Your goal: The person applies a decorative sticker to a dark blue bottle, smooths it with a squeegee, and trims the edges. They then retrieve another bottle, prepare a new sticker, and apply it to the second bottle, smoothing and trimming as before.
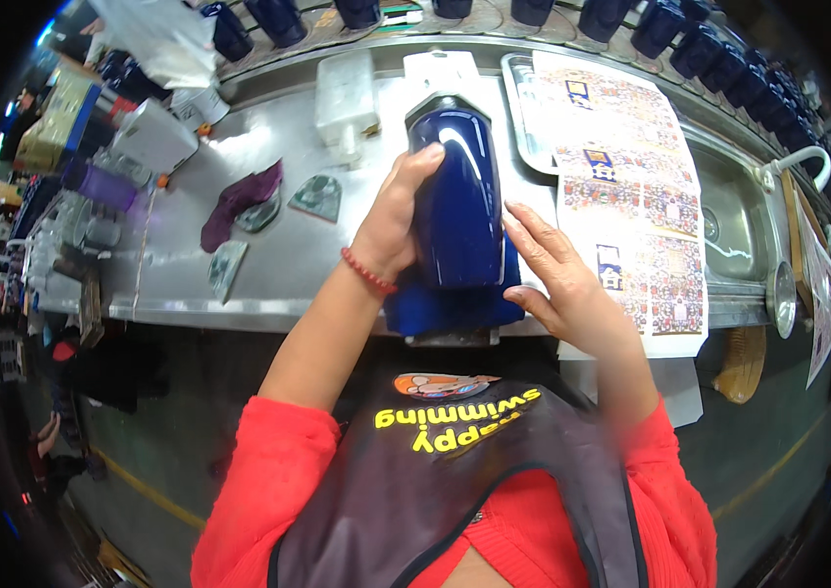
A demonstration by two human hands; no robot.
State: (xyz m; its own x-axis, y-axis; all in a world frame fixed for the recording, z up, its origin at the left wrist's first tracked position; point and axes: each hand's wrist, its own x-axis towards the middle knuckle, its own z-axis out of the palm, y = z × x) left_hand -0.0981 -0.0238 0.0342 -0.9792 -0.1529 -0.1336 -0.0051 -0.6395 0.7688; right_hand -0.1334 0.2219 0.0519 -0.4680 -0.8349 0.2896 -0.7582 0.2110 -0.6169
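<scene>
A glossy dark blue ceramic bottle (458, 201) lies tilted in front of me, its neck pointing away over the steel workbench. Around its left side wraps my left hand (398, 216), closed on it, with the thumb on top. My right hand (562, 279) is open at the bottle's right side, fingers stretched, its fingertips at or very near the glaze; contact is hard to tell. Beneath the bottle's lower end is a blue pad or cloth (415, 312) at the bench's front edge. Close to my right hand lie printed decal sheets (631, 206) with repeated small patterns.
On the steel bench (283, 260) at left lie a purple cloth (239, 206) and several green marbled scraper pieces (317, 199). A clear squarish bottle (345, 103) stands farther back. At right is a sink (734, 220) with a white faucet (803, 157). Blue bottles (655, 27) line a conveyor behind.
</scene>
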